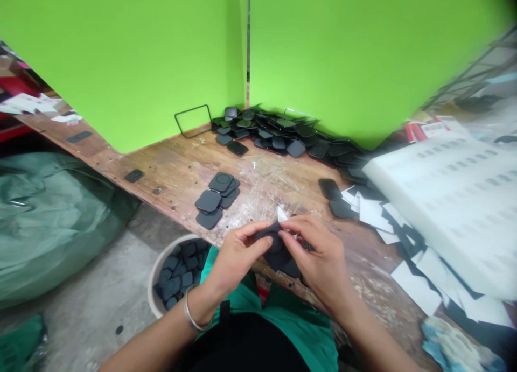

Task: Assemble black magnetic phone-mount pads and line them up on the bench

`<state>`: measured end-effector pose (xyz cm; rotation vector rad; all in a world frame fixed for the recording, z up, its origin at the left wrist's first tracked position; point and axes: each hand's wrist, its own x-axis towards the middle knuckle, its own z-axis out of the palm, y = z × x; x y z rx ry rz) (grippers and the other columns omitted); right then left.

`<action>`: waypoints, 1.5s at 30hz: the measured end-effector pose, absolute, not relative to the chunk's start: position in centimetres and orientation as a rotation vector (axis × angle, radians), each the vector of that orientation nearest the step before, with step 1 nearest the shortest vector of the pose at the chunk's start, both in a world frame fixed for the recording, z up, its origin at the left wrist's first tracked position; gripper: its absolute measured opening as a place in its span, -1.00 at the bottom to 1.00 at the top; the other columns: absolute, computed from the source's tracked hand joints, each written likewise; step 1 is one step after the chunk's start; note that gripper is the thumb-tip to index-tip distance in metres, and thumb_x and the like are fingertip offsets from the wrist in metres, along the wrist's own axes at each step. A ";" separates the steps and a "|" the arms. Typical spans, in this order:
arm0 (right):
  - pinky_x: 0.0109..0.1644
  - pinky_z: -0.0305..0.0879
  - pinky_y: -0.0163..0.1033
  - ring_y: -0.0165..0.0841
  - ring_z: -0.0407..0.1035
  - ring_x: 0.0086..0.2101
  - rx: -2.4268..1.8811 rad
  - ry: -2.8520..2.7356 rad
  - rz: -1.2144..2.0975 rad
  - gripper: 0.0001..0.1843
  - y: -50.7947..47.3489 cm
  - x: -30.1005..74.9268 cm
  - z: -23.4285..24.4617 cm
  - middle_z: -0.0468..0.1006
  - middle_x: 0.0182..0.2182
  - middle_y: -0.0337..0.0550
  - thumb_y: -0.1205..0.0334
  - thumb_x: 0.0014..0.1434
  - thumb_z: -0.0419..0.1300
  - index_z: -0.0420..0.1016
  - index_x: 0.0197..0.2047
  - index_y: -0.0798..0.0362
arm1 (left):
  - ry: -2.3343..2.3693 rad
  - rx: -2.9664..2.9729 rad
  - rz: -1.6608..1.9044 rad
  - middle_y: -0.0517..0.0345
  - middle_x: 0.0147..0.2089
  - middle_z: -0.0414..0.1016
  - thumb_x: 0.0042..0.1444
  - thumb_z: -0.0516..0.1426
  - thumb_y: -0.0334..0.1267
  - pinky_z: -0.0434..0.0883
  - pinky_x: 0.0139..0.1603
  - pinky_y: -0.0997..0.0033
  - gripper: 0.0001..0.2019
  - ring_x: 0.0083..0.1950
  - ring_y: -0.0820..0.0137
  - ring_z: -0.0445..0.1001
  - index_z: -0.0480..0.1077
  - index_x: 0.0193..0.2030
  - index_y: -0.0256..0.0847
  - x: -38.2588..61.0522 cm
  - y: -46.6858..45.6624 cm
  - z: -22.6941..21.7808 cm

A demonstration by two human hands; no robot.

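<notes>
Pad (278, 253): dark, thin, probably light, bendy. Left hand (236, 256), right hand (321, 261) pinch its top edge; white tab (281, 215) above fingertips (285, 235). Hold by edges.

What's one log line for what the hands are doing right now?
left hand: pinching dark pad | right hand: pinching same pad, by white tab | bench: small pad stack left of hands | bucket: pads inside

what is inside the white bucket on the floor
Dark rounded-square pads lie piled loosely in the bucket. Its right side and bottom are hidden by the left forearm and green clothing, so the pile's depth cannot be seen.
</notes>
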<state>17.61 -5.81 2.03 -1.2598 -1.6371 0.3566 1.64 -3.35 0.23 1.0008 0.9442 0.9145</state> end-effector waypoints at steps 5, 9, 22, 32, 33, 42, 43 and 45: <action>-0.31 0.45 -0.25 -0.34 0.50 -0.37 -1.246 -1.714 0.393 -0.82 -5.7 17.9 2.7 0.63 -0.35 -0.14 0.39 0.21 0.15 0.58 -0.24 0.00 | 0.987 1.144 0.940 0.10 -0.13 0.62 0.01 0.28 -0.28 0.45 -0.02 0.37 -0.78 -0.09 0.27 0.54 0.62 -0.17 -0.18 1.6 -3.2 0.3; -0.31 0.46 -0.27 -0.34 0.52 -0.39 -1.261 -1.780 0.393 -0.83 -5.6 18.1 2.7 0.64 -0.39 -0.17 0.42 0.19 0.17 0.57 -0.29 0.02 | 1.004 1.195 0.934 0.11 -0.20 0.61 0.02 0.27 -0.26 0.44 -0.11 0.42 -0.82 -0.16 0.31 0.53 0.60 -0.22 -0.19 1.5 -3.4 0.6; -0.20 0.47 -0.12 -0.24 0.49 -0.21 -1.068 -1.947 -0.074 -0.71 -6.7 17.8 -0.2 0.56 -0.16 0.01 0.47 0.21 0.15 0.55 -0.09 -0.04 | 1.100 1.018 0.867 0.24 -0.55 0.39 -0.03 0.28 -0.09 0.22 -0.42 0.50 -0.74 -0.47 0.47 0.29 0.50 -0.53 -0.26 1.8 -2.8 0.2; -0.16 0.49 -0.06 -0.19 0.47 -0.15 -0.918 -2.080 0.025 -0.59 -11.0 20.3 0.6 0.54 -0.16 -0.01 0.52 0.17 0.16 0.45 0.05 -0.03 | 1.094 0.904 0.902 0.23 -0.55 0.36 -0.13 0.33 0.07 0.17 -0.55 0.55 -0.59 -0.55 0.52 0.24 0.45 -0.43 -0.31 0.5 -0.6 -1.5; -0.18 0.49 -0.08 -0.21 0.47 -0.16 -0.968 -2.025 0.064 -0.60 -11.8 20.7 0.8 0.53 -0.16 -0.03 0.52 0.17 0.16 0.46 0.02 -0.05 | 1.118 0.912 0.940 0.24 -0.53 0.37 -0.11 0.32 0.06 0.19 -0.54 0.55 -0.59 -0.53 0.51 0.26 0.44 -0.42 -0.30 0.3 0.0 -1.8; -0.34 0.43 -0.25 -0.33 0.46 -0.37 -1.529 -1.026 0.155 -0.78 -14.3 25.9 0.3 0.53 -0.32 -0.13 0.31 0.06 0.37 0.47 -0.21 0.03 | 1.130 1.033 1.075 0.19 -0.32 0.46 0.01 0.23 -0.20 0.39 -0.36 0.51 -0.59 -0.34 0.43 0.44 0.28 0.00 -0.24 3.8 5.6 -3.2; -0.39 0.40 -0.29 -0.37 0.44 -0.42 -1.601 -0.945 0.187 -0.75 -14.3 26.5 0.1 0.52 -0.35 -0.15 0.25 0.05 0.40 0.47 -0.21 0.04 | 1.109 1.059 1.054 0.16 -0.31 0.48 0.02 0.22 -0.24 0.40 -0.33 0.49 -0.57 -0.32 0.41 0.46 0.27 0.03 -0.25 5.0 6.1 -3.4; -0.45 0.36 -0.33 -0.41 0.41 -0.49 -1.677 -0.804 0.274 -0.68 -14.3 27.6 -0.4 0.51 -0.41 -0.20 0.16 0.01 0.43 0.46 -0.20 0.06 | 1.084 1.117 1.007 0.13 -0.30 0.49 0.05 0.18 -0.30 0.41 -0.30 0.46 -0.58 -0.32 0.40 0.47 0.26 0.07 -0.27 7.4 7.3 -3.7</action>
